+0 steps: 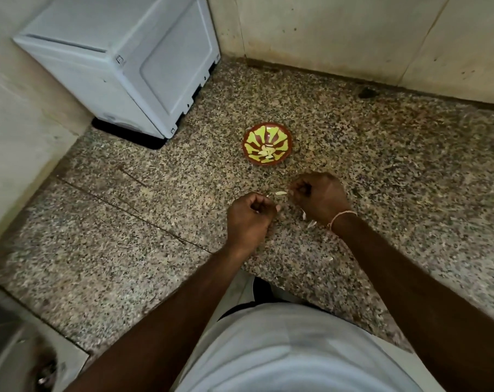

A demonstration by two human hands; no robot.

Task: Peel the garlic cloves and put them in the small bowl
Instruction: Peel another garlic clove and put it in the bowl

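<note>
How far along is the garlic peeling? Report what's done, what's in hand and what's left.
Done: several peeled cloves already lie in the small bowl.
In hand: both the left hand and right hand have curled fingers; what they grip is hidden. One pale clove sits between them on the granite counter.
Left: that clove still needs to reach the bowl; papery skins lie by the right wrist.

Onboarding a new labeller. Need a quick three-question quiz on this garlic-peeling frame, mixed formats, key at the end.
1. True or false: the small bowl already holds peeled cloves.
2. The white appliance stands: A) behind and left of the bowl B) right of the bowl C) in front of the hands.
3. Fill in: a thread bracelet sits on the ___ wrist.

Key: 1 true; 2 A; 3 right. A pale clove shows between the left hand and right hand, both curled.
</note>
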